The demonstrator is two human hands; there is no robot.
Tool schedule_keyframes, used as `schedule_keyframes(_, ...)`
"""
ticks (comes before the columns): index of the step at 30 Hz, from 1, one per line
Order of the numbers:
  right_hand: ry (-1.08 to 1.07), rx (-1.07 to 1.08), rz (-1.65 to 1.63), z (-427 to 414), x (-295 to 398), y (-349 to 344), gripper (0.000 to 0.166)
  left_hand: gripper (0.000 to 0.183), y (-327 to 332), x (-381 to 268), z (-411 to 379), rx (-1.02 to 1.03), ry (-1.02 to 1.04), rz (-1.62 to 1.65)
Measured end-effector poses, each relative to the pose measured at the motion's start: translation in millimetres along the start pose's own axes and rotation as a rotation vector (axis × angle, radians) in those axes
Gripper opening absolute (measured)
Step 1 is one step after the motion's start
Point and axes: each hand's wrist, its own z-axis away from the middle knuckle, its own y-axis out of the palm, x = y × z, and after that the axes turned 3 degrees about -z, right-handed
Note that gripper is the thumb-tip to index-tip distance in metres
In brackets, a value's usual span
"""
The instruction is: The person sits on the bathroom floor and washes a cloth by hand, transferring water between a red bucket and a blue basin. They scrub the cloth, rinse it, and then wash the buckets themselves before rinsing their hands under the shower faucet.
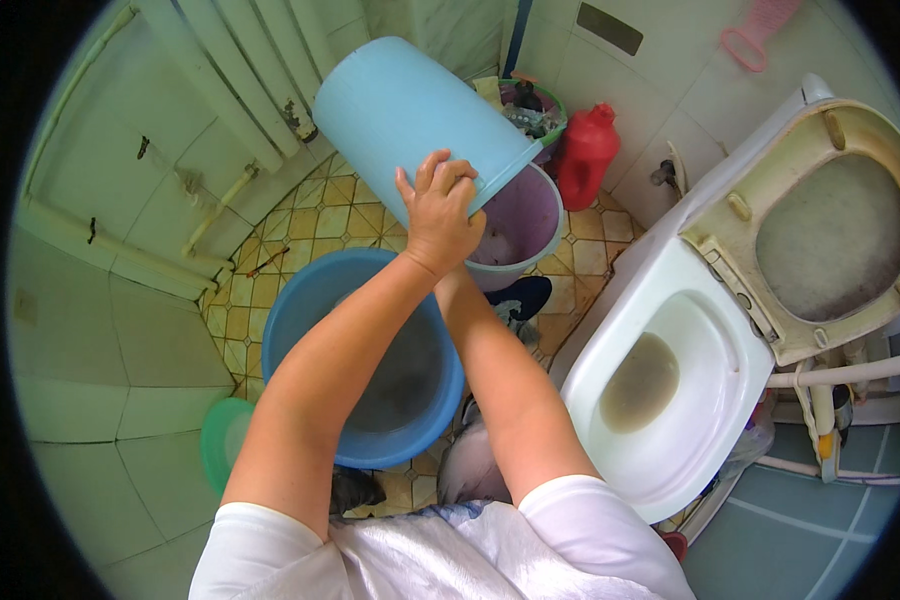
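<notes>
A light blue plastic bucket point(412, 112) lies tilted, its rim end over a purple-lined bucket point(521, 210). My left hand point(441, 202) grips the tilted bucket near its rim, fingers spread on its side. My right forearm passes below my left wrist; the right hand is hidden behind the left hand and bucket, so its hold cannot be seen. Below them, a blue plastic basin point(450, 382) stands on the floor with greyish water point(394, 382) in it, partly covered by my left forearm. Little of the purple-lined bucket's inside shows, with something pale at the bottom.
At the right stands a white toilet point(727, 420) with its seat point(787, 187) raised. A red plastic jug point(589, 157) and a green-rimmed basket point(559, 124) of items stand behind the buckets. A green basin point(221, 442) sits at the left wall, below a radiator point(229, 75).
</notes>
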Motion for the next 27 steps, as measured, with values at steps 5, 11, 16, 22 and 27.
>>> schedule_keyframes(5, 0.142, 0.033, 0.185, -5, -27, -18, 0.024, 0.019, -29, 15, 7, -0.018, -0.061, -0.038)
schedule_keyframes(11, 0.647, -0.232, 0.855, 32, -54, -10, 0.023, 0.016, -107, 82, 36, -0.136, -0.086, -0.027)
schedule_keyframes(16, 1.070, -0.040, 1.683, 38, -45, -34, 0.024, 0.016, -158, 116, 112, 0.008, -0.376, -0.051)
schedule_keyframes(22, 0.800, -0.333, 1.886, 35, -7, -56, 0.014, 0.019, -145, 107, 220, 0.213, -0.260, -0.152)
schedule_keyframes(27, 0.746, -0.339, 1.869, 38, -4, -52, 0.016, 0.013, -106, 92, 280, 0.323, -0.116, -0.296)
